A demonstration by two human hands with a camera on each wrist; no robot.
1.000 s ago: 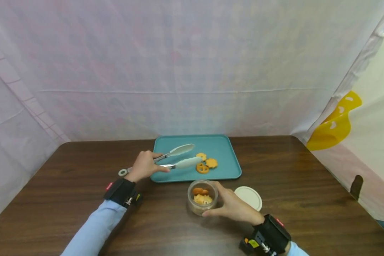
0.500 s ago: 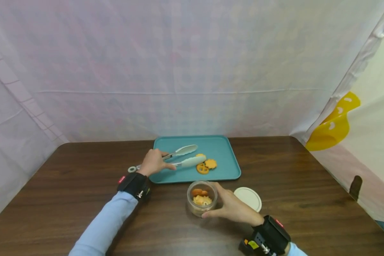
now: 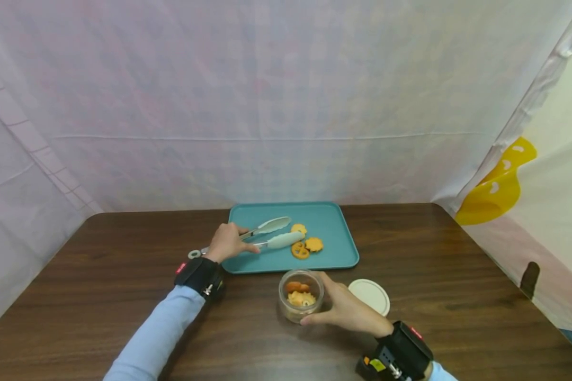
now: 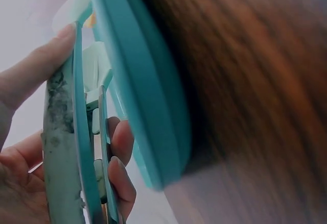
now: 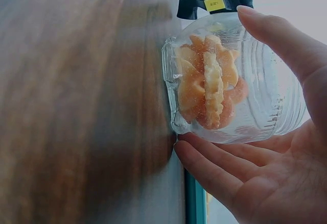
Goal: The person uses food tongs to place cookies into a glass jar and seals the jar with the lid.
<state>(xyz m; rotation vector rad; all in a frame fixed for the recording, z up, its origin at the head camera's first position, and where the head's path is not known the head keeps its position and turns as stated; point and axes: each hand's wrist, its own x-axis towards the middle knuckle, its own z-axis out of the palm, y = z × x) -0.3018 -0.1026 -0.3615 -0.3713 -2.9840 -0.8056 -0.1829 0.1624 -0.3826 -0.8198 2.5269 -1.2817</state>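
In the head view my left hand (image 3: pixel 226 242) grips metal tongs with pale mint tips (image 3: pixel 285 240), thumb on one arm and fingers round the other. The tips stand apart over a teal tray (image 3: pixel 255 261). One tip is right beside or touching a round pretzel-like cookie (image 3: pixel 300 251) and a yellow cookie (image 3: pixel 298 229); a scalloped cookie (image 3: pixel 314 244) lies just to the right. My right hand (image 3: pixel 345 306) holds a clear jar (image 3: pixel 286 309) upright on the table from its right side. Through its wall, the right wrist view shows several cookies (image 5: pixel 214 86) inside.
A white round lid (image 3: pixel 369 296) lies right of the jar, behind my right hand. The brown wooden table (image 3: pixel 124 275) ends at a pale curtain (image 3: pixel 267 106) behind the tray. At the far right hangs a yellow piece with holes (image 3: pixel 493 198).
My left hand has moved the tongs rightward over the tray, then slightly back left. The pretzel-like cookie has shifted a little left. My right hand and the jar stay put.
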